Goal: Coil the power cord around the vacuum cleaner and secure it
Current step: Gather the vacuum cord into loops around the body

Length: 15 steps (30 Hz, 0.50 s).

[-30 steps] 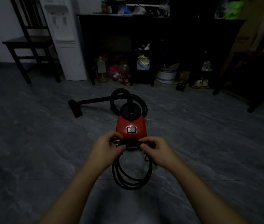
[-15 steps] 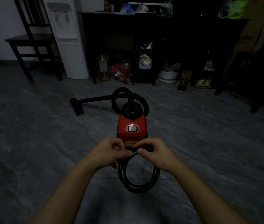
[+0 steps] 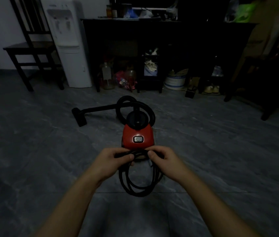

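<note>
A small red vacuum cleaner (image 3: 137, 136) sits on the grey floor, its black hose (image 3: 126, 106) looped behind it and its nozzle (image 3: 79, 117) lying out to the left. The black power cord (image 3: 139, 187) hangs in several loops just in front of the vacuum's near end. My left hand (image 3: 114, 161) pinches the top of the loops on the left side. My right hand (image 3: 165, 159) pinches them on the right side. Between my thumbs a short stretch of cord shows. The plug is hard to make out in the dim light.
A dark table (image 3: 167, 40) with clutter beneath it stands behind the vacuum. A white water dispenser (image 3: 68, 43) and a dark wooden chair (image 3: 31, 50) are at the back left. Another dark chair (image 3: 275, 79) is at the right. Grey tiled floor (image 3: 220, 151) surrounds the vacuum.
Both hands drew together on the top of the coil, then spread slightly apart again. The loops stay hanging in front of the vacuum; the view shifted a little.
</note>
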Each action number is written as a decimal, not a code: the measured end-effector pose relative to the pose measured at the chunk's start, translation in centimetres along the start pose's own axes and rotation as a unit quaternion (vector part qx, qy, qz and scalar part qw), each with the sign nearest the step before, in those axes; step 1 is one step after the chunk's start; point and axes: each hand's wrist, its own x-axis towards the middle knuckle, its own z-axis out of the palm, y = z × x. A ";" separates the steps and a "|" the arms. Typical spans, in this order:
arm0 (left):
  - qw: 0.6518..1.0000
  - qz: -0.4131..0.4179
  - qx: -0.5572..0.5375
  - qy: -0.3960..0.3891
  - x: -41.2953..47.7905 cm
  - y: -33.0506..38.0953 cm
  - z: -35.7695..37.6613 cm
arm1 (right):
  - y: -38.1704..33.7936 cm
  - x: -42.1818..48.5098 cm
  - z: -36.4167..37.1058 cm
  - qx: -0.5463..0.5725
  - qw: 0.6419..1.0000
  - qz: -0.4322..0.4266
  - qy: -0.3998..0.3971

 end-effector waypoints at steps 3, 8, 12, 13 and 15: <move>0.998 0.009 -0.054 0.036 0.2 0.0 -0.2 | 0.1 0.1 -0.4 -0.001 1.000 -0.007 0.014; 0.991 -0.004 -0.121 0.064 0.5 -0.5 0.0 | 0.2 0.5 -0.6 0.020 0.999 -0.011 0.035; 0.993 -0.022 -0.111 0.037 0.7 -0.9 0.2 | 0.9 0.7 -0.5 -0.013 1.000 -0.006 0.021; 0.993 -0.032 -0.107 0.028 0.6 -1.0 0.2 | 1.0 0.7 -0.4 -0.026 0.999 -0.007 0.021; 0.996 -0.047 -0.080 0.011 0.6 -1.3 0.1 | 1.1 0.6 -0.4 -0.051 0.998 -0.009 0.021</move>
